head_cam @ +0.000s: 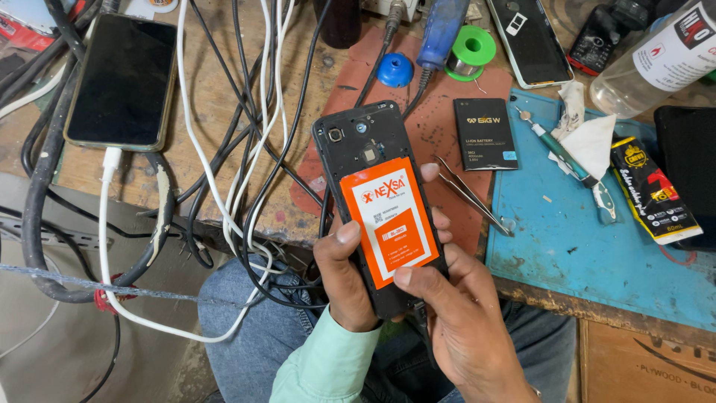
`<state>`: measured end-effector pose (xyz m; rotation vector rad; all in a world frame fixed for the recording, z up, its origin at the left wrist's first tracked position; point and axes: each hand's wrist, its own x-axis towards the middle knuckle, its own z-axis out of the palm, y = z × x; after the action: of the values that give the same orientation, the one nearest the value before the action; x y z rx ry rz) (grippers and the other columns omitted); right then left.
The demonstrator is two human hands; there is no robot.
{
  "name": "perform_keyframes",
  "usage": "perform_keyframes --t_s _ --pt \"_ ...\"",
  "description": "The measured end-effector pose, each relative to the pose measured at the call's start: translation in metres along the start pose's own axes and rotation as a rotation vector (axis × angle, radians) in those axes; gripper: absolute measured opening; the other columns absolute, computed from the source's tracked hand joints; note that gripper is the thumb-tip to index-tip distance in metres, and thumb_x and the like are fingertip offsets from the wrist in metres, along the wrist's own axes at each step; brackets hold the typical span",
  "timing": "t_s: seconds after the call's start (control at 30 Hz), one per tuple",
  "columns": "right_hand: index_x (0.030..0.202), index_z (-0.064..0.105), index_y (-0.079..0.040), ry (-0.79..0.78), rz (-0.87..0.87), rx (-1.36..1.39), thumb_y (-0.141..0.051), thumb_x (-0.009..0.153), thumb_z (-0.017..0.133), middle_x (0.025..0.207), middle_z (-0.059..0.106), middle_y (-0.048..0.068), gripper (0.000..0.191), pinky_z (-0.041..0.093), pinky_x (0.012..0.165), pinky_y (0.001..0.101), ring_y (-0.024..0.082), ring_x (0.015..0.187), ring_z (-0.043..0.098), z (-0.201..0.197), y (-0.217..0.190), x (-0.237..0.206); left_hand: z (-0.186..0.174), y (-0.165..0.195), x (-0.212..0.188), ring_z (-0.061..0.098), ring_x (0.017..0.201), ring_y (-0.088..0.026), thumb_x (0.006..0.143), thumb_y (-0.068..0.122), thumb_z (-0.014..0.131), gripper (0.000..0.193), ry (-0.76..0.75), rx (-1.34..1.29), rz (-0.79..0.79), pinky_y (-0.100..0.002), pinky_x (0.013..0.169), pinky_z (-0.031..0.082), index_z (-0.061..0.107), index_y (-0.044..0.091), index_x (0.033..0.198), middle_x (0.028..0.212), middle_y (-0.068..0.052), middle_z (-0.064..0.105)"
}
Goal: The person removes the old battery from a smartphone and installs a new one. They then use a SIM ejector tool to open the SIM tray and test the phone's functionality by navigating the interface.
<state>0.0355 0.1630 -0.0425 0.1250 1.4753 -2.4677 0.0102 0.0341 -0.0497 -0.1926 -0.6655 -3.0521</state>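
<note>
Gripping the open-backed phone (350, 142), both hands, left hand (344, 280) and right hand (462, 313), seemingly press its orange battery (389, 220).

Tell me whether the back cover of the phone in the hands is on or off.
Off. The phone shows its bare inner frame, camera and screw holes, with an orange battery exposed in its bay, held by the left hand and right hand.

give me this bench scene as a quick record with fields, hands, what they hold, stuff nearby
left hand: left hand grips the open-backed black phone from its left edge
right hand: right hand supports the phone's lower right, thumb pressing the orange battery
battery: seated in the phone's back
on the mat: black loose battery, metal tweezers
blue mat: blue mat holds a green-handled screwdriver
left side: dark smartphone on a white cable
</note>
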Motion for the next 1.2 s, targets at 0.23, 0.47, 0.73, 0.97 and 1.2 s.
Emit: perform_keyframes --t_s 0.23,0.47,0.73,0.97,1.2 --pt "0.116 0.066 0.012 -0.177 0.221 0.212 -0.011 0.095 0.07 0.115 0.074 0.018 0.032 0.055 0.093 0.0445 0.025 0.107 0.069 -0.015 -0.011 -0.003 -0.004 0.007 -0.009 0.07 0.103 -0.036 0.091 0.047 0.054 0.092 -0.021 -0.171 -0.162 -0.045 0.094 0.06 0.038 -0.013 0.158 0.127 -0.036 0.056" --pt "0.119 0.069 0.007 -0.08 0.303 -0.052 -0.009 0.083 0.077 0.109 0.076 0.013 0.04 0.055 0.091 0.0386 0.021 0.101 0.07 -0.01 -0.014 -0.001 0.002 0.005 -0.009 0.068 0.104 -0.034 0.09 0.045 0.056 0.088 -0.004 -0.023 -0.077 -0.046 0.092 0.06 0.038 -0.014 0.153 0.145 -0.032 0.055" --pt "0.118 0.069 0.004 -0.133 0.271 -0.1 -0.008 0.078 0.081 0.109 0.074 0.006 0.042 0.048 0.097 0.0343 0.015 0.106 0.066 -0.005 -0.015 -0.004 0.012 0.005 -0.004 0.067 0.099 -0.033 0.082 0.042 0.062 0.091 -0.005 0.085 -0.042 -0.044 0.086 0.06 0.039 -0.009 0.153 0.146 -0.034 0.055" --pt "0.119 0.068 0.002 -0.054 0.195 -0.002 -0.003 0.076 0.082 0.11 0.074 0.009 0.045 0.052 0.094 0.0349 0.017 0.103 0.068 -0.003 -0.009 0.0 0.009 0.0 -0.005 0.066 0.101 -0.032 0.083 0.046 0.062 0.093 -0.006 0.119 -0.056 -0.042 0.088 0.059 0.046 -0.015 0.15 0.144 -0.037 0.055" --pt "0.119 0.069 0.005 -0.174 0.219 -0.169 -0.013 0.081 0.083 0.11 0.075 0.009 0.044 0.053 0.095 0.0312 0.013 0.102 0.069 -0.015 -0.018 -0.007 0.005 -0.001 -0.01 0.067 0.105 -0.036 0.084 0.044 0.06 0.093 0.005 0.039 -0.012 -0.047 0.088 0.059 0.035 -0.009 0.155 0.147 -0.032 0.055"
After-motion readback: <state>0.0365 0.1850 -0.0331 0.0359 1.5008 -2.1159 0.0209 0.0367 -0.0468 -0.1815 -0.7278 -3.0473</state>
